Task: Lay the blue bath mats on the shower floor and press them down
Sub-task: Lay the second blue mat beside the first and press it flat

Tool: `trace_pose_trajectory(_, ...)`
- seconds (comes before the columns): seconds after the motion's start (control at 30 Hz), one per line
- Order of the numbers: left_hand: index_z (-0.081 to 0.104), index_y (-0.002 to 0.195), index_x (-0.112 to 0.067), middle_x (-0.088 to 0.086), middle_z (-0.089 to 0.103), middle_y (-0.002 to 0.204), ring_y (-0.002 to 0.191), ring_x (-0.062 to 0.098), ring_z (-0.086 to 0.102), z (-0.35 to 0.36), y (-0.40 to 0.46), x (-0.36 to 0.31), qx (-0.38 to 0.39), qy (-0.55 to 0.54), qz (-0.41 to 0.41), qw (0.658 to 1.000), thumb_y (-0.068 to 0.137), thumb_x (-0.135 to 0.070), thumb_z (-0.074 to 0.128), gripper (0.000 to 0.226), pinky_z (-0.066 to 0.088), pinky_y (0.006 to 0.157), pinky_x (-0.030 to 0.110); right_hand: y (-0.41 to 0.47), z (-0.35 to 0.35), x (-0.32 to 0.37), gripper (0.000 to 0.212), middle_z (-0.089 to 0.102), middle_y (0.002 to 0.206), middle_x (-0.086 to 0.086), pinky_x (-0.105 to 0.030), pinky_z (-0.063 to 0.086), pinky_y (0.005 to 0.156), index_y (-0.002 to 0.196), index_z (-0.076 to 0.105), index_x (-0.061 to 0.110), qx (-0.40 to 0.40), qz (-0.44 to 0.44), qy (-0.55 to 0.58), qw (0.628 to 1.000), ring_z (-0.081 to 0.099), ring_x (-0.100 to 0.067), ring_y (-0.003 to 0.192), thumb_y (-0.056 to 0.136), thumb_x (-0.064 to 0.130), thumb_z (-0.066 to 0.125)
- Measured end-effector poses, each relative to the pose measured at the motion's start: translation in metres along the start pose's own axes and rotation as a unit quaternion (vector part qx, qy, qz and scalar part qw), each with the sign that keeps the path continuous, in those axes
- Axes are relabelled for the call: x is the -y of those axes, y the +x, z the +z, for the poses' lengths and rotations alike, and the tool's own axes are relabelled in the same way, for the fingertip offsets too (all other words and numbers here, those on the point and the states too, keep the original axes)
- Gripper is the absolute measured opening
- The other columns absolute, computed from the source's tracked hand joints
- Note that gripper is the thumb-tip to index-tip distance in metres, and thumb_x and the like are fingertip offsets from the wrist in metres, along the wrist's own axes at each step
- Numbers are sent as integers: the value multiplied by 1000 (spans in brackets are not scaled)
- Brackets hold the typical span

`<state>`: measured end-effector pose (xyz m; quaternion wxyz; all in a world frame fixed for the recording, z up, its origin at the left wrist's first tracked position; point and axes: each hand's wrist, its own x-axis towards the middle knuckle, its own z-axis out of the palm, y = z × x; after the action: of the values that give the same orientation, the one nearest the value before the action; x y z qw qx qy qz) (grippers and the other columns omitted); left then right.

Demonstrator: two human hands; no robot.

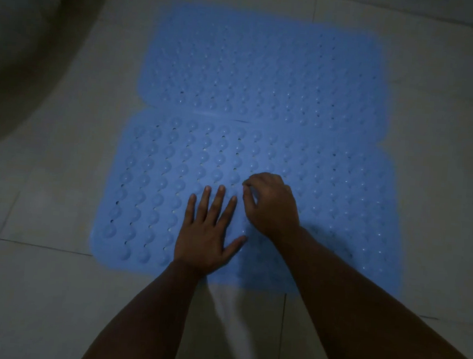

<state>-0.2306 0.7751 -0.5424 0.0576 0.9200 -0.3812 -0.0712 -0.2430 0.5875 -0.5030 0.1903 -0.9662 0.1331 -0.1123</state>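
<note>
Fingers [219, 198] of the left hand [205, 233] are straight and spread, and the palm lies flat on the near mat [159, 173], so this hand presses and grips nothing. On the right hand [270, 204] the fingers are curled under, with thumb and fingertips close together at the mat surface. I cannot tell if they pinch one of the bumps or only push with the knuckles.

Both hands work near the middle of the near mat, which lies flat on the shower floor [43, 206]. Its near edge crosses a tile joint. I judge that the suckers there may not hold well, and the edge could lift afterwards.

If the right hand really pinches and pulls up, it could peel loose the part which the left hand is fixing. Pressing only in the centre could also leave the corners unfixed, and air may stay under them.

Further away, the far mat [266, 68] touches the near one along a seam [242, 121], where I see a thin dark line. A sideways push on the near mat could open a gap there or make one edge climb over the other. The light is weak, so loose spots are hard to see.
</note>
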Motion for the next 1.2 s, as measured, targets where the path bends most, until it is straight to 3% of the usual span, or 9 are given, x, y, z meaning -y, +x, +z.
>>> trace_pose_trajectory(0.17, 15, 163, -22, 9, 2, 172, 158, 32, -4, 6, 4, 0, -7, -6, -4, 1000, 99, -71, 32, 82, 11, 124, 60, 1, 10, -21, 17, 68, 116, -3, -38, 47, 93, 99, 72, 19, -23, -69, 7, 997, 59, -26, 117, 93, 28, 59)
trace_pose_trajectory(0.43, 25, 162, -23, 5, 11, 171, 158, 31, 2, 8, 0, 1, 28, -47, -14, 998, 99, -71, 30, 80, 10, 126, 56, -9, 6, -13, 32, 65, 123, -8, -40, 45, 102, 121, 67, 13, -11, -53, 4, 999, 58, -29, 118, 97, 32, 55)
trace_pose_trajectory(0.53, 37, 156, -25, 3, 20, 170, 158, 30, 12, -21, 17, 2, 85, -69, -27, 994, 99, -68, 23, 73, 18, 124, 52, 7, -21, 11, 34, 66, 120, -2, -39, 44, 97, 120, 66, 22, 87, 11, -14, 996, 59, -26, 116, 97, 42, 51)
trace_pose_trajectory(0.6, 56, 140, -21, 6, 43, 158, 150, 30, 33, -51, 31, 13, 113, -82, -27, 990, 99, -60, 22, 66, 37, 112, 48, 26, -29, 26, 34, 66, 120, -3, -41, 44, 96, 120, 64, 26, 160, 42, -23, 986, 59, -28, 115, 98, 47, 49)
trace_pose_trajectory(0.7, 65, 131, -18, 7, 64, 136, 141, 35, 45, -86, 28, 58, 44, -77, -72, 993, 91, -50, 15, 72, 45, 103, 49, 45, -27, 57, 38, 64, 125, -6, -45, 47, 100, 125, 59, 27, 226, 57, -4, 972, 60, -29, 117, 98, 50, 46)
trace_pose_trajectory(0.87, 62, 138, -16, 12, 60, 142, 146, 40, 39, -79, -19, 128, -30, -40, -181, 982, 90, -40, 37, 59, 40, 107, 54, 1, 32, 127, 53, 46, 151, -12, -49, 33, 115, 148, 42, 18, 220, -5, -27, 975, 37, -32, 143, 101, 43, 38)
trace_pose_trajectory(0.93, 62, 137, -15, 13, 60, 142, 145, 41, 40, -73, -34, 139, -43, -24, -173, 984, 90, -40, 34, 60, 42, 105, 54, -32, 62, 146, 63, 27, 163, -13, -57, 22, 120, 154, 32, 14, 220, -16, -46, 974, 19, -31, 153, 100, 47, 31)
trace_pose_trajectory(1.07, 57, 143, -15, 13, 54, 149, 148, 40, 34, -62, -49, 149, -27, -11, -155, 987, 93, -42, 31, 62, 41, 106, 55, -71, 93, 156, 75, 9, 167, -17, -62, 11, 120, 157, 22, 8, 191, -31, -93, 977, 4, -31, 155, 101, 57, 27)
trace_pose_trajectory(1.2, 41, 155, -17, 13, 35, 163, 156, 40, 12, -49, -48, 155, -39, 48, -127, 990, 102, -42, 31, 59, 20, 120, 63, -71, 93, 157, 80, 4, 167, -17, -62, 10, 120, 158, 18, 7, 166, -52, -106, 979, -1, -30, 156, 100, 61, 26)
